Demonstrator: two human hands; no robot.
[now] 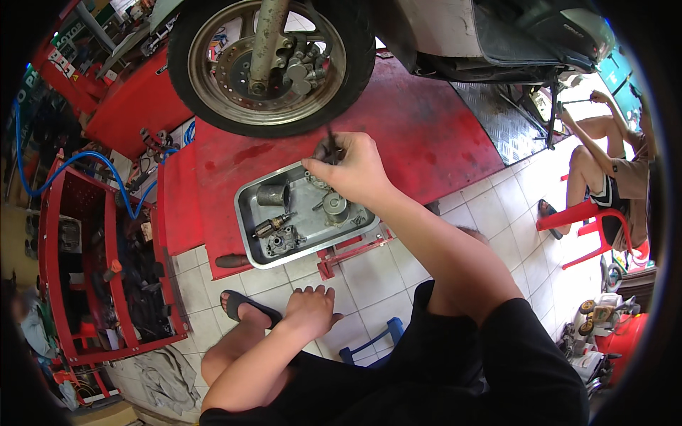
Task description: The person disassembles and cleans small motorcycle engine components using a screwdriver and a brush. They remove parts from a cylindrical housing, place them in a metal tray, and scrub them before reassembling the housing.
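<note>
My right hand (pixel 357 169) is over the far edge of a metal tray (pixel 241 220), its fingers pinched on a small dark slender part (pixel 331 139) whose kind I cannot make out. In the tray sit a hollow metal cylinder (pixel 273 194), a small starter motor armature (pixel 273 224), a cast metal housing (pixel 284 242) and a round metal canister (pixel 335 207). Another metal piece is partly hidden under my right hand. Nearer to me, my left hand (pixel 311 309) hangs loosely beside my leg, back upward, fingers slightly bent and apart, holding nothing visible.
A motorcycle wheel (pixel 213 117) stands on the red lift platform (pixel 419 135) beyond the tray. A dark handle (pixel 233 260) lies at the platform's near edge. Left is a red tool cart (pixel 53 284); a blue stool (pixel 376 341) is below me. Someone sits on a red chair (pixel 582 216) at right.
</note>
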